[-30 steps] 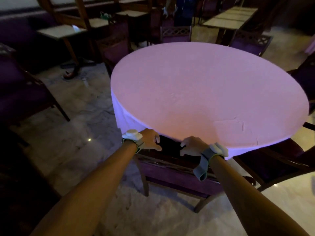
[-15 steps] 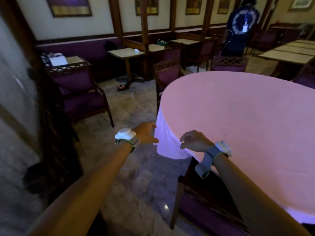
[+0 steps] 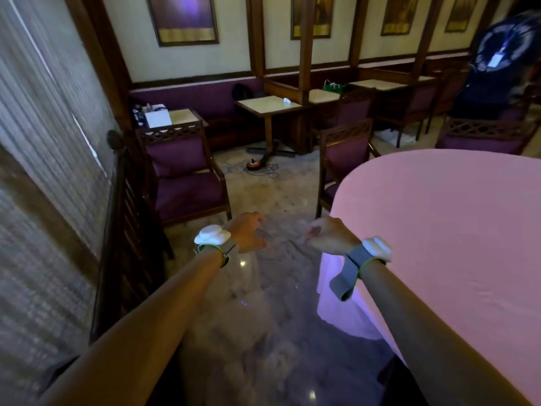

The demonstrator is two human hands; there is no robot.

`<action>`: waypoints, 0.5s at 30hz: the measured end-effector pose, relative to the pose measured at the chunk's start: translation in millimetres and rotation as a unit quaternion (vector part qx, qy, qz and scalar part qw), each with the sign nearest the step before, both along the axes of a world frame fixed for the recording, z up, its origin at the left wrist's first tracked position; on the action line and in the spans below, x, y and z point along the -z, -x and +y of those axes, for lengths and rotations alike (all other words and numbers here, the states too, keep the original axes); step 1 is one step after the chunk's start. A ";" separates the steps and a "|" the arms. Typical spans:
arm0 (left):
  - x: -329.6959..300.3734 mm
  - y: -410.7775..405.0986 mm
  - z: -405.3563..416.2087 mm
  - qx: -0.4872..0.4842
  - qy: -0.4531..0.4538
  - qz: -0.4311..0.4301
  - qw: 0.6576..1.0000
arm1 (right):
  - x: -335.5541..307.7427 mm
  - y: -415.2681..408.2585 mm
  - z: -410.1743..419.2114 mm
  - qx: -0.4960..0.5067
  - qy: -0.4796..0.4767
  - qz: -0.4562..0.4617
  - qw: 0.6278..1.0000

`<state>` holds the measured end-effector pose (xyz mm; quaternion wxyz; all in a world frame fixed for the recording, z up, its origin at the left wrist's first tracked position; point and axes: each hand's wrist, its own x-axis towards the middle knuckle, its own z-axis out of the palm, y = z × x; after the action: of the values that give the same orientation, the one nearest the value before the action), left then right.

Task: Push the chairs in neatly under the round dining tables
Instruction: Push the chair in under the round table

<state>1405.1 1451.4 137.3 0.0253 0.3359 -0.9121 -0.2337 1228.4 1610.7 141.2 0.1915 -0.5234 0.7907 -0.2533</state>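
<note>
Both hands have left the chair back. My left hand [image 3: 248, 232] and right hand [image 3: 328, 235] hang loose-fingered, holding nothing, off the table's [image 3: 439, 230] left edge. Beyond them a purple chair [image 3: 345, 159] faces the table, seat partly under the pink cloth.

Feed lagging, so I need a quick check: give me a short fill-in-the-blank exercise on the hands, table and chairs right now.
1. The round table wears a ___ cloth.
2. Both the left hand and right hand hold ___.
3. The purple armchair by the wall stands ___ from the round table.

Missing words: pink; nothing; apart
</note>
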 end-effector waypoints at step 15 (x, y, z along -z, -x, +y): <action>-4.8 56.8 -274.5 -0.108 -0.002 0.044 0.993 | -0.9 81.8 -307.4 -0.026 -0.030 -0.008 0.999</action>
<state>1348.3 1176.9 142.1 0.0899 0.4219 -0.8680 -0.2459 1146.7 1303.2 142.1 0.2202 -0.5361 0.7824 -0.2280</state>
